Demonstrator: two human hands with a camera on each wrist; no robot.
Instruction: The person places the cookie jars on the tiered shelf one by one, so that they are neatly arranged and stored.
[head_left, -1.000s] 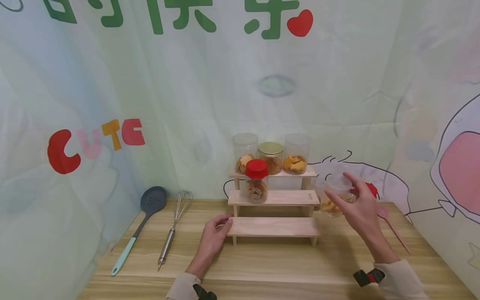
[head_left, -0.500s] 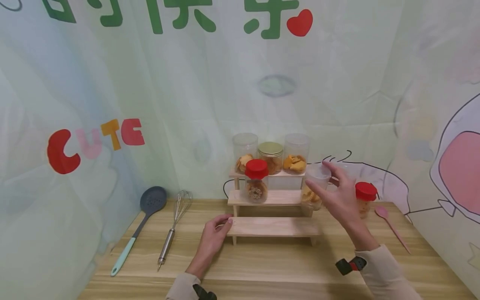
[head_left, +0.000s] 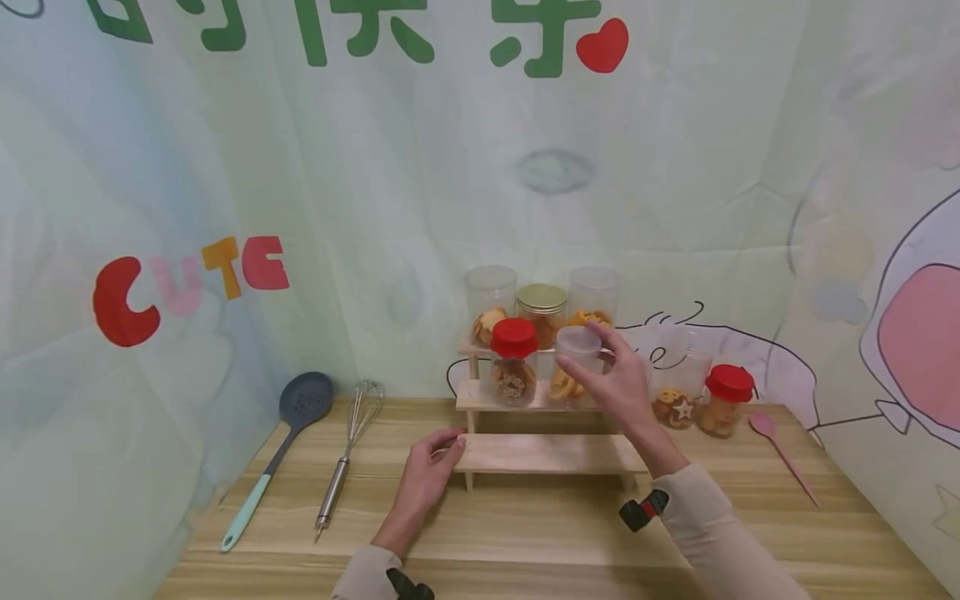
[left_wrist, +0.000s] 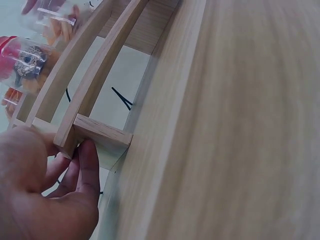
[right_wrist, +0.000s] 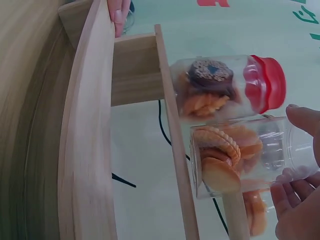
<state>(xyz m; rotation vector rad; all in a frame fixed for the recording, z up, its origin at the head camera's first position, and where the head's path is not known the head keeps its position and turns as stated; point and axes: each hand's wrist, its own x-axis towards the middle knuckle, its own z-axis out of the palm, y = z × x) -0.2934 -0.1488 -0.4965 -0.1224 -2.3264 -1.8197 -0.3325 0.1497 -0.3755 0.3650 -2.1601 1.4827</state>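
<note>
**Clear cookie jar (right_wrist: 240, 152) over the middle shelf (head_left: 472, 393), with CUTE lettering (head_left: 228, 275) on the backdrop (head_left: 420, 167)**

So the right-hand grip (head_left: 621, 393) is pinched round the upper part of that jar, thumb on one side, fingers on the other. The jar is upright just right of a red-lidded jar (head_left: 513, 368); honestly can't tell if its base touches the wood. The left-hand grip (head_left: 426, 475) is clamped on the left end of the bottom shelf (head_left: 546, 452).

As for writing: CUTE runs in red, pink and orange off to the left. Up top there are chunky green Chinese characters (head_left: 543, 42), tops cut off by the frame, with a red heart (head_left: 603, 46) at the end. A gold-lidded jar (head_left: 542, 310) stands mid top shelf (head_left: 555, 352), and a whisk (head_left: 340, 479) lies on the desk (head_left: 525, 537).
</note>
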